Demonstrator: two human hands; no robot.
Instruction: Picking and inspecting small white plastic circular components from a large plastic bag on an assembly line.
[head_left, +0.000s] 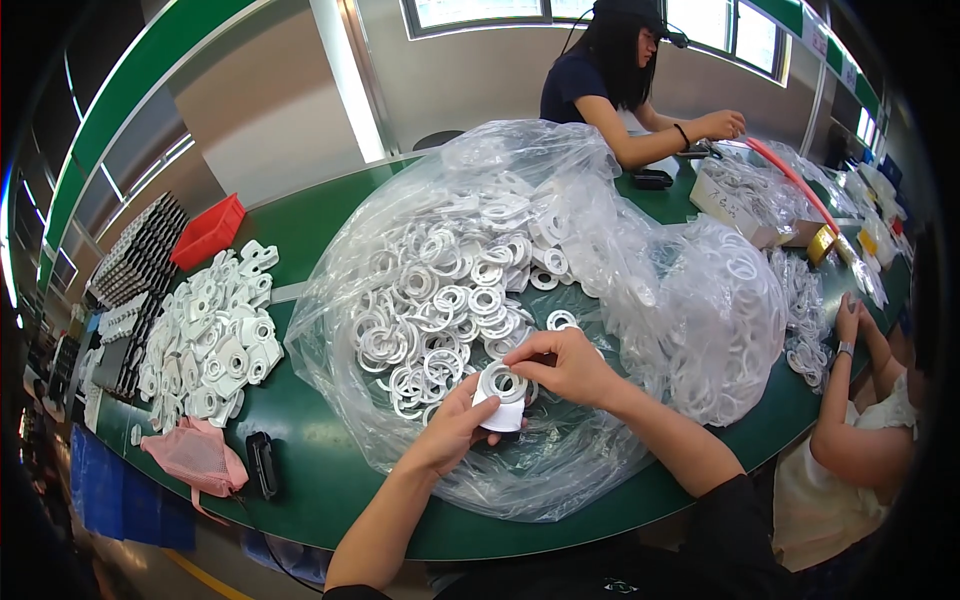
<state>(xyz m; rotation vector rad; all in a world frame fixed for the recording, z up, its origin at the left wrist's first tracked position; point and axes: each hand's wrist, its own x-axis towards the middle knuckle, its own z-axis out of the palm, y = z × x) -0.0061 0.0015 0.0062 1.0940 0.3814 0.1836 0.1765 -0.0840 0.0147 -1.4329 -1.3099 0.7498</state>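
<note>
My left hand [452, 432] is closed around a white plastic part [503, 415] with a flat lower flap, holding it up over the clear plastic bag [560, 482]. A white ring [499, 381] lies against the round upper end of that part. The fingertips of my right hand [572, 368] are pinched at the ring's upper right edge. Just beyond both hands, a heap of loose white rings [440, 285] spreads across the opened bag. A few single rings, one white ring [562, 320] among them, lie near my right fingers.
Left on the green table [330, 505] are a pile of white plastic parts [215, 340], black stacked trays [140, 250], a red bin [208, 230], a pink pouch [197, 457] and a black device [261, 464]. A bulging bag of rings [725, 320] stands right. Two people work beyond it.
</note>
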